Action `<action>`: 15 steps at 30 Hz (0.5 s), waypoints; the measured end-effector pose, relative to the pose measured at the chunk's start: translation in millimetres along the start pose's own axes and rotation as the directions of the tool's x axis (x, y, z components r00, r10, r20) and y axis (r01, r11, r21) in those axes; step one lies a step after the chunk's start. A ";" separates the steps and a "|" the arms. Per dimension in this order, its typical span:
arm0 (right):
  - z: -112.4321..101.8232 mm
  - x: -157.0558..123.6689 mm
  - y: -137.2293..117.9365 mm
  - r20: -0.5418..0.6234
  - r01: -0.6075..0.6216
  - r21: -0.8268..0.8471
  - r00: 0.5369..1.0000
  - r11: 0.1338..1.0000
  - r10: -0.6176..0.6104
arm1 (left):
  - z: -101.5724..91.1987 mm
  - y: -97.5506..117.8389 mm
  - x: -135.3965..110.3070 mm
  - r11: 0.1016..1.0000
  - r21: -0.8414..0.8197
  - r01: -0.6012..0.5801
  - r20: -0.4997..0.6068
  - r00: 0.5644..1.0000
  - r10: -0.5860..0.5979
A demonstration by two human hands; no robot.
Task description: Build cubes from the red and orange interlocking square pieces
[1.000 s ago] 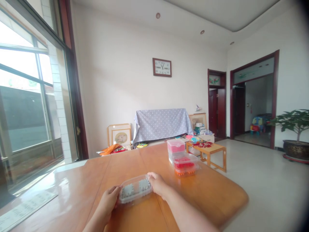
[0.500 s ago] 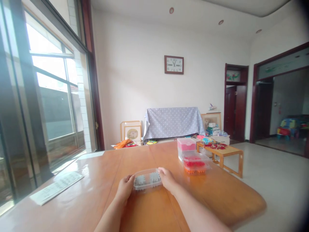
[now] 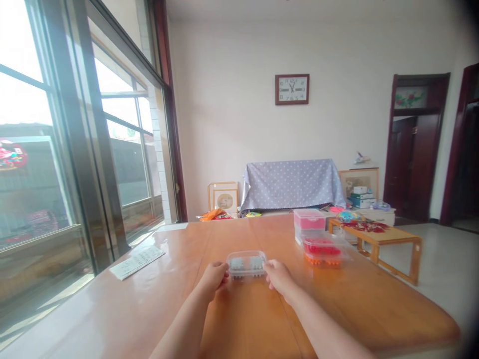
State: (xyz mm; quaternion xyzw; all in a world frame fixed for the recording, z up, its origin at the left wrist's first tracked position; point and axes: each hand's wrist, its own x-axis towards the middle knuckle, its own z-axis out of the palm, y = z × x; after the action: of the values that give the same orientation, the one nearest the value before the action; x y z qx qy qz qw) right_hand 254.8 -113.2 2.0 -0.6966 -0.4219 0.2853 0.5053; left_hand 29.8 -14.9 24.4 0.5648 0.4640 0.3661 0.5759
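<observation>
A small clear plastic box point(image 3: 246, 263) with pale blue-grey pieces inside rests on the wooden table point(image 3: 374, 309). My left hand point(image 3: 214, 276) grips its left end with curled fingers. My right hand point(image 3: 277, 276) grips its right end the same way. Both forearms reach in from the bottom of the view. The lid looks closed.
Further right on the table stand a clear box with red pieces point(image 3: 324, 249) and a pink-lidded box point(image 3: 309, 222) behind it. A printed paper sheet point(image 3: 137, 260) lies at the left by the big window. A low wooden side table point(image 3: 381, 238) stands on the floor to the right.
The view has swung left, so the window fills more of the frame. Both hands stay on the clear box, which sits a little further out on the table.
</observation>
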 end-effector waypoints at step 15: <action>-28.7 -25.4 -9.7 -0.122 0.065 0.187 0.992 0.980 -0.042 | 37.8 17.1 -12.2 0.977 -0.199 -0.076 0.047 0.995 0.087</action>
State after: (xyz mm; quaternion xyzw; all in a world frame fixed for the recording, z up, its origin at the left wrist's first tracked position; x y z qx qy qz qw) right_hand 263.4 -147.4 19.8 -0.6492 -0.3807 0.2690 0.6010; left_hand 63.7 -36.6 40.2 0.5335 0.3860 0.4178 0.6259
